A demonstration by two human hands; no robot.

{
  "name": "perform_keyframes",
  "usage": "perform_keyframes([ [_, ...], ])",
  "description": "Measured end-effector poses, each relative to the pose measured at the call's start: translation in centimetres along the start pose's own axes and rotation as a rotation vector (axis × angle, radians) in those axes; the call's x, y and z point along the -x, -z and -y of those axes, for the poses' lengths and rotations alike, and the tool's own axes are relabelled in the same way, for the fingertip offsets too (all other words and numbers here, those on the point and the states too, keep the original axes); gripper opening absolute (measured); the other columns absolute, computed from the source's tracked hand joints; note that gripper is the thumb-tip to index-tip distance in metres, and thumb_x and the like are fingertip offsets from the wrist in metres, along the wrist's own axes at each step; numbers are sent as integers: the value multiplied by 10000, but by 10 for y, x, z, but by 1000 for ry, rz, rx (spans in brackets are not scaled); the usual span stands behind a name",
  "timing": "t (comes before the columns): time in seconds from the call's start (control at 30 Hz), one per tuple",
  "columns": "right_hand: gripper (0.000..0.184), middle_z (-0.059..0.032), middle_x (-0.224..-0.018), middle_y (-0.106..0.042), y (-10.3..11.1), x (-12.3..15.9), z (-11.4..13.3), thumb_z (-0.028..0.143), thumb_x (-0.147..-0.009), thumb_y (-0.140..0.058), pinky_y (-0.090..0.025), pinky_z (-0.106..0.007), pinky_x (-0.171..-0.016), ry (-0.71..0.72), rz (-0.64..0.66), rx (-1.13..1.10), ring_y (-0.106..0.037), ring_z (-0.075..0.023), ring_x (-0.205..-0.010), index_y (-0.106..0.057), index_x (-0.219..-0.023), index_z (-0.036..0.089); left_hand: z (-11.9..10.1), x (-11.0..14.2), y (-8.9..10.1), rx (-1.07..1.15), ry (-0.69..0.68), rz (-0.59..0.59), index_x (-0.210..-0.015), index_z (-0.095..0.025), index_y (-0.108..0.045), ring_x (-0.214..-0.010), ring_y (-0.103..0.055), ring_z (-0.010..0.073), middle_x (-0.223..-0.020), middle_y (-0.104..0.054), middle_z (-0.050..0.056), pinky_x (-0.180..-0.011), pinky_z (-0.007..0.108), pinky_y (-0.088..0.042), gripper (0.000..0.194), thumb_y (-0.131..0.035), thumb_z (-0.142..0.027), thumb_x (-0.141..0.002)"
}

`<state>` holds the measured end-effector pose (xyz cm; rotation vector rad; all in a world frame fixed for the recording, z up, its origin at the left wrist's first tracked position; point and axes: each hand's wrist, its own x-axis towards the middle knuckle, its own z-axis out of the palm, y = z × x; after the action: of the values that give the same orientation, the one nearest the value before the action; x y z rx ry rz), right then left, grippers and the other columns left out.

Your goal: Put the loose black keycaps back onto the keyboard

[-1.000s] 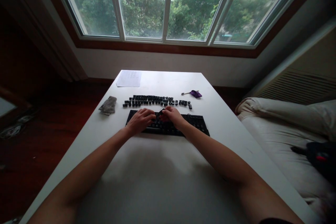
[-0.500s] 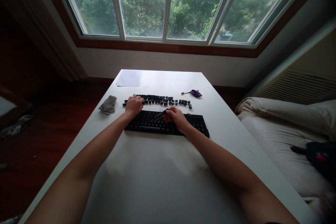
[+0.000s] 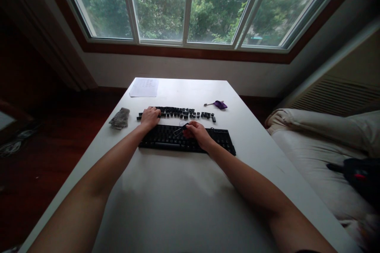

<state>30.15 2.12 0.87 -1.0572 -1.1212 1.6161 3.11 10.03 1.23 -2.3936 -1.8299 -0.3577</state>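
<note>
A black keyboard (image 3: 166, 146) lies on the white table. Above its middle, my right hand (image 3: 197, 132) is closed on a wire keycap puller (image 3: 180, 129), whose thin loop points left. Rows of loose black keycaps (image 3: 185, 115) lie behind the keyboard. At the left end of these rows rests my left hand (image 3: 150, 117), fingers bent down and close together among the keycaps. Its fingertips are partly hidden, so what they pinch cannot be made out. A small clear round object (image 3: 182, 123) shows just behind the puller.
A grey cloth (image 3: 119, 119) lies left of the keycaps. Toward the back right is a brush (image 3: 209, 104) beside a purple item (image 3: 220, 105). Sheets of paper (image 3: 144, 87) lie at the far left corner. A beige sofa (image 3: 308, 158) stands right of the table (image 3: 166, 205).
The whole view has shifted slightly. My left hand remains at the left end of the keycap rows, its fingers slightly repositioned. My right hand still holds the puller over the keyboard.
</note>
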Motion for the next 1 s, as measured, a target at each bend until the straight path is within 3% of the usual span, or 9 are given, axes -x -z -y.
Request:
perform_keyframes([
  [0.13,257,-17,-719,-705,-1,0,0,335,-796,-682,-541,-253,-551,12,-20,24,-677,-151,-602,-489,-908,207,2,2,0,10,22,-14,-996,-244,-680,-1079,-517,298,-1064,-629,95,-905,413,-411,187,-622,-258,-819],
  [0.27,279,15,-774,-670,-5,-2,3,349,-769,-700,-521,-235,-537,171,-20,133,-679,-147,-653,-510,-922,213,1,6,2,31,10,-67,-1031,-251,-670,-1049,-527,288,-1051,-622,86,-886,406,-421,210,-629,-270,-826],
  [0.47,182,2,-789,-680,-17,-8,13,364,-828,-641,-511,-257,-594,304,66,442,-659,-151,-675,-588,-927,221,-13,25,8,135,-60,-126,-1003,-240,-688,-995,-540,275,-1002,-619,82,-882,405,-425,168,-624,-269,-850],
  [0.7,129,-4,-728,-695,-42,-13,25,321,-873,-592,-427,-242,-615,412,103,816,-609,-143,-662,-656,-856,210,-29,62,13,309,-182,-95,-992,-238,-695,-963,-559,240,-996,-640,60,-883,388,-448,146,-602,-269,-884],
  [0.87,102,-6,-692,-690,-52,-30,31,255,-836,-620,-350,-239,-587,377,135,1025,-568,-130,-624,-654,-763,193,-31,72,13,336,-228,-62,-990,-231,-687,-955,-579,230,-1003,-636,59,-873,381,-464,145,-588,-281,-896],
  [1.0,110,6,-632,-657,-56,-40,36,217,-843,-599,-320,-241,-579,333,258,1065,-546,-124,-589,-659,-755,189,-31,72,12,318,-232,-62,-960,-224,-678,-945,-580,235,-994,-637,62,-864,388,-463,133,-577,-285,-899],
])
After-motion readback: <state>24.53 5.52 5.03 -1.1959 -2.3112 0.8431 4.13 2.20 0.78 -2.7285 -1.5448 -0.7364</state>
